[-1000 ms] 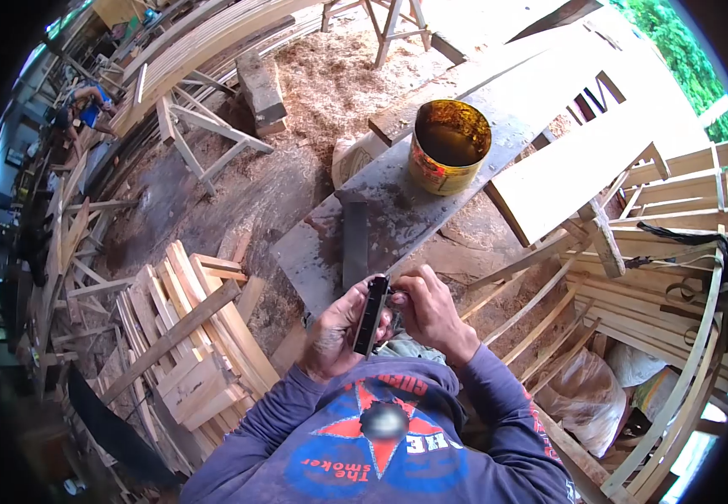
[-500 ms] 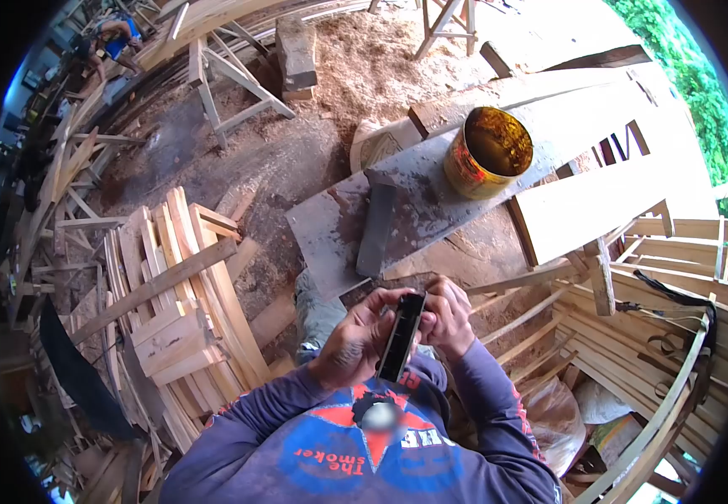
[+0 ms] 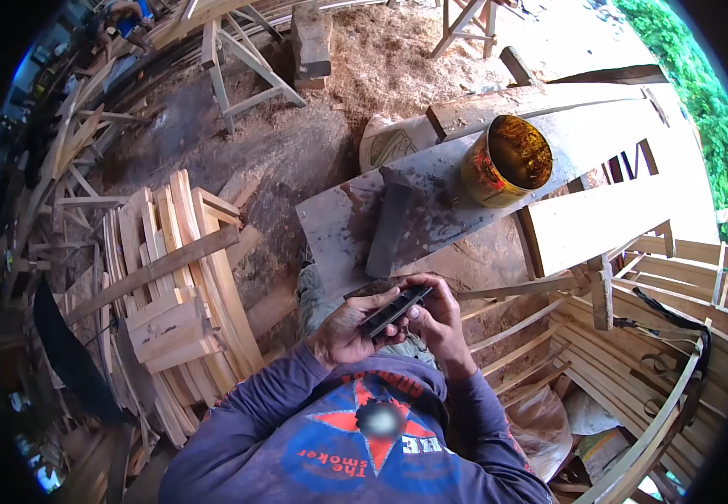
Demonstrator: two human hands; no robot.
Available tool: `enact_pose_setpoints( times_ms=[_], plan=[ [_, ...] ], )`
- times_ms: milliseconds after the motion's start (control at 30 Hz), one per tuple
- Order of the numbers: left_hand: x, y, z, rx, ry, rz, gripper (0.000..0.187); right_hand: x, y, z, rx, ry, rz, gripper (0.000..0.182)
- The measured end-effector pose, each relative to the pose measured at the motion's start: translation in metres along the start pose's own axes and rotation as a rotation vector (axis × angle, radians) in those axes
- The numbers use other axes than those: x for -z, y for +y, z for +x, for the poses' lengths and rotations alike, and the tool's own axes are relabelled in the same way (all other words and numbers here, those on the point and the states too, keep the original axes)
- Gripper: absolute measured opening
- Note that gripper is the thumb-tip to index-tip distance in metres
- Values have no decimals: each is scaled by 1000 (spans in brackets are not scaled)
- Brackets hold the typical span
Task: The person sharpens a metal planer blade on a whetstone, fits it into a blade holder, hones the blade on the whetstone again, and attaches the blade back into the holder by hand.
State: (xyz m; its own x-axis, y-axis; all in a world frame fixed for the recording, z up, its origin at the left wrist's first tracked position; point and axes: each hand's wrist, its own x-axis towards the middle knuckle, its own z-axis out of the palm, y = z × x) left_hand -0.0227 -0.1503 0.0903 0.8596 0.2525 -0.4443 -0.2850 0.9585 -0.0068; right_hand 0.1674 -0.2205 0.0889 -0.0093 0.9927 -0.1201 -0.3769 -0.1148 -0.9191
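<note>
Close to my chest, both hands hold a narrow dark bar (image 3: pixel 394 312) with a flat, black, straight-edged face; its exact kind I cannot make out. My left hand (image 3: pixel 343 333) is closed round its lower left end. At the upper right end, the fingers of my right hand (image 3: pixel 440 321) wrap over it, the thumb lying near its edge. Just beyond the hands, a long grey block (image 3: pixel 394 225) rests on a wet-stained board (image 3: pixel 330 217). Farther along that board stands a round, yellow-brown stained bucket (image 3: pixel 498 172), open at the top, its bottom in shadow.
Stacked wooden slats (image 3: pixel 200 294) lie at left, and a wooden slatted frame (image 3: pixel 616 361) stands at right. A pale plank (image 3: pixel 599 223) adjoins the board. Sawdust covers the floor (image 3: pixel 381 59) near a wooden trestle (image 3: pixel 250 71). Another person (image 3: pixel 120 25) bends at far upper left.
The dark bar has turned from nearly upright to a slant toward the upper right. My right hand's fingers have shifted over its upper end. The view has shifted slightly.
</note>
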Motion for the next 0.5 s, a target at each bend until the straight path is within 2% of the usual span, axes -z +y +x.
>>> enact_pose_setpoints(
  times_ms=[33, 100, 133, 200, 233, 267, 300, 333, 367, 400, 467, 500],
  plan=[
    [9, 1, 5, 21, -109, -108, 42, 4, 8, 1, -36, 30, 81, 46],
    [11, 2, 5, 9, -79, -70, 42, 2, 18, 7, -57, 137, 163, 39],
    [10, 4, 5, 6, -57, -22, 43, 2, 31, 13, 11, 267, 91, 30],
    [19, 6, 5, 12, -41, -38, 45, 10, 41, 27, -45, 449, 201, 22],
    [28, 3, 4, -183, 119, 134, 45, 12, 41, 36, -59, 540, 106, 21],
    [37, 1, 5, -373, 279, 308, 46, 15, 38, 42, -130, 591, -108, 28],
    [43, -4, 15, -587, 546, 604, 38, 21, 45, 50, -170, 639, -268, 31],
    [45, -4, 24, -776, 645, 847, 23, 26, 55, 59, -209, 680, -430, 34],
    [46, 2, 33, -1033, 697, 1243, 24, 28, 64, 69, -207, 720, -265, 40],
    [45, 10, 42, -1289, 726, 1648, 28, 30, 68, 75, -207, 721, -262, 40],
    [33, 21, 58, -1292, 739, 1933, 37, 30, 74, 86, -235, 712, -142, 44],
    [34, 28, 66, -1262, 698, 2034, 38, 31, 76, 87, -242, 732, -159, 53]
  ],
)
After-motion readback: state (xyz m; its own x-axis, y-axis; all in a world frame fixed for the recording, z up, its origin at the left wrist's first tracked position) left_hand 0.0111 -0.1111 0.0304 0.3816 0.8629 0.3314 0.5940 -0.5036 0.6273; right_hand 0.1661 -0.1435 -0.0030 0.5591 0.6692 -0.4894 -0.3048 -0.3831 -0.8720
